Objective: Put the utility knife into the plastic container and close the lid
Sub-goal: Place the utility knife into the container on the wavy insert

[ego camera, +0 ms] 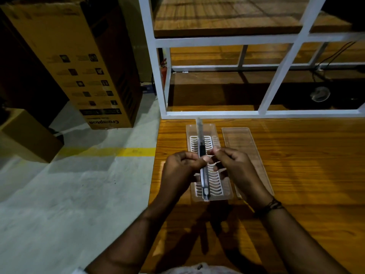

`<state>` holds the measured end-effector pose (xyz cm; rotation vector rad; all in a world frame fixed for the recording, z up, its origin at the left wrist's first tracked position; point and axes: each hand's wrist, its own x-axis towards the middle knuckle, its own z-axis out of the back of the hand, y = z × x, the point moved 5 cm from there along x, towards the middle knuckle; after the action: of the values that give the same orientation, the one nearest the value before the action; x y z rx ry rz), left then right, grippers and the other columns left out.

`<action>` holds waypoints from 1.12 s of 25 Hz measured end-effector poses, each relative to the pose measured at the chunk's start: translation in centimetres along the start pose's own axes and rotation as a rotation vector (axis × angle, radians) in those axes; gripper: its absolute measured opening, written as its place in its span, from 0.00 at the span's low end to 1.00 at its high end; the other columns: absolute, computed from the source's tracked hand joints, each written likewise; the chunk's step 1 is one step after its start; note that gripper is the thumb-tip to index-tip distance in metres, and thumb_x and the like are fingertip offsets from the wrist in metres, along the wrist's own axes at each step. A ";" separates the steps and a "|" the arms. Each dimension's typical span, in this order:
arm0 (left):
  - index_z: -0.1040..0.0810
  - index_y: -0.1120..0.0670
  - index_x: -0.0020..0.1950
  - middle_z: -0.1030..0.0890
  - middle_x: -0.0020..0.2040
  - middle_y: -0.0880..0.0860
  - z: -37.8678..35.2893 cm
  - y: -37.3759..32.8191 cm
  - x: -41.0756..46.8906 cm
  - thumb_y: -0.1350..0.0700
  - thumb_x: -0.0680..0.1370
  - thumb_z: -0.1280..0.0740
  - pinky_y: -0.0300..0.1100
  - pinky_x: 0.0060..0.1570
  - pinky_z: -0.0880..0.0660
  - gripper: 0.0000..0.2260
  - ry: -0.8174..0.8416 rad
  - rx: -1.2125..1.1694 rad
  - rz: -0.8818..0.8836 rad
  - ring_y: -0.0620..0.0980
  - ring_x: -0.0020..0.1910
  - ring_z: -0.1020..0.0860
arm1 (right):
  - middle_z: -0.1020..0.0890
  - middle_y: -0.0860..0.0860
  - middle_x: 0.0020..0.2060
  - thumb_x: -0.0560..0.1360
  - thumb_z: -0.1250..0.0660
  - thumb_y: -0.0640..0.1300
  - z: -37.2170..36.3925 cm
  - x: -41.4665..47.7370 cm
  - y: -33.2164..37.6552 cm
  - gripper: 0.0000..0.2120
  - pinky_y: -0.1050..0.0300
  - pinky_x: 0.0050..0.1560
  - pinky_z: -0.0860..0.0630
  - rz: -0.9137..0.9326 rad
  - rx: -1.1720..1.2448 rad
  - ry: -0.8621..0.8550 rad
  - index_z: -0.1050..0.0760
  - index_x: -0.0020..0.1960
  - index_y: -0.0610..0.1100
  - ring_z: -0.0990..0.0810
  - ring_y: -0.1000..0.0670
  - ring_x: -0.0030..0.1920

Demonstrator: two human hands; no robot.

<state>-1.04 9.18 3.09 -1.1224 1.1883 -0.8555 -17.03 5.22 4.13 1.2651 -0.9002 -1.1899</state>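
A long, slim utility knife (201, 147) with a silver body and black slider is held lengthwise above the open clear plastic container (215, 131), blade end pointing away from me. My left hand (181, 171) pinches its middle from the left. My right hand (237, 167) has its fingertips at the knife from the right. A white slotted insert (214, 182) lies in the container's bottom. The clear lid (240, 141) lies flat on the table just right of the container, partly under my right forearm.
The wooden table (296, 175) extends to the right; its left edge runs close to the container, with grey concrete floor (79, 194) below. A white metal frame (217, 113) with wooden shelves rises right behind the container. Cardboard boxes (79, 66) stand on the floor at left.
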 end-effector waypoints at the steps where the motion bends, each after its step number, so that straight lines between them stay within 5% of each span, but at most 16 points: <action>1: 0.19 0.59 0.45 0.13 0.42 0.60 -0.5 0.4 0.0 0.53 0.71 0.21 0.48 0.38 0.16 0.12 0.002 0.028 -0.003 0.56 0.40 0.14 | 0.16 0.49 0.37 0.79 0.34 0.46 -0.4 0.1 -0.1 0.09 0.56 0.32 0.26 -0.011 0.008 0.027 0.16 0.46 0.46 0.20 0.52 0.36; 7: 0.18 0.54 0.52 0.13 0.41 0.56 -1.4 1.5 0.0 0.54 0.68 0.19 0.59 0.44 0.15 0.16 0.094 0.128 -0.033 0.55 0.40 0.13 | 0.16 0.48 0.35 0.76 0.30 0.44 0.5 0.8 -1.3 0.06 0.56 0.31 0.26 -0.068 0.037 -0.005 0.16 0.43 0.44 0.20 0.51 0.34; 11: 0.29 0.43 0.72 0.15 0.48 0.49 -1.6 1.5 -2.0 0.57 0.66 0.17 0.43 0.42 0.16 0.38 0.314 0.368 -0.142 0.47 0.41 0.14 | 0.18 0.48 0.33 0.76 0.30 0.45 1.0 2.1 -2.1 0.08 0.59 0.29 0.28 -0.145 0.101 -0.066 0.17 0.40 0.43 0.23 0.52 0.32; 14: 0.36 0.41 0.78 0.17 0.50 0.49 -1.7 1.7 -2.9 0.62 0.66 0.18 0.39 0.42 0.17 0.46 0.371 0.419 -0.201 0.45 0.41 0.15 | 0.17 0.45 0.37 0.76 0.30 0.43 0.9 2.6 -2.3 0.07 0.59 0.29 0.28 -0.156 0.122 -0.061 0.17 0.42 0.42 0.22 0.52 0.33; 20: 0.35 0.41 0.78 0.18 0.46 0.48 -1.1 1.3 -2.9 0.63 0.66 0.18 0.36 0.40 0.19 0.46 0.278 0.444 -0.266 0.42 0.37 0.17 | 0.16 0.42 0.42 0.76 0.32 0.38 0.0 2.2 -2.2 0.09 0.59 0.32 0.26 -0.152 0.153 -0.033 0.20 0.53 0.34 0.20 0.48 0.39; 24: 0.34 0.40 0.77 0.17 0.45 0.48 -1.4 1.1 -3.0 0.62 0.66 0.17 0.35 0.39 0.19 0.46 0.251 0.439 -0.276 0.43 0.37 0.16 | 0.14 0.40 0.48 0.76 0.33 0.36 0.0 1.7 -1.9 0.10 0.53 0.39 0.22 -0.110 0.170 0.004 0.19 0.56 0.38 0.16 0.45 0.44; 28: 0.32 0.39 0.74 0.17 0.42 0.47 -1.3 0.6 -3.0 0.62 0.65 0.17 0.33 0.36 0.21 0.44 0.214 0.394 -0.304 0.45 0.36 0.16 | 0.14 0.51 0.37 0.75 0.33 0.33 -0.5 0.9 -2.2 0.14 0.53 0.39 0.21 -0.101 0.194 0.041 0.20 0.59 0.43 0.15 0.49 0.39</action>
<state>-2.92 11.94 3.32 -0.9115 0.9730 -1.4057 -16.74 4.62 1.80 1.5012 -0.9484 -1.1720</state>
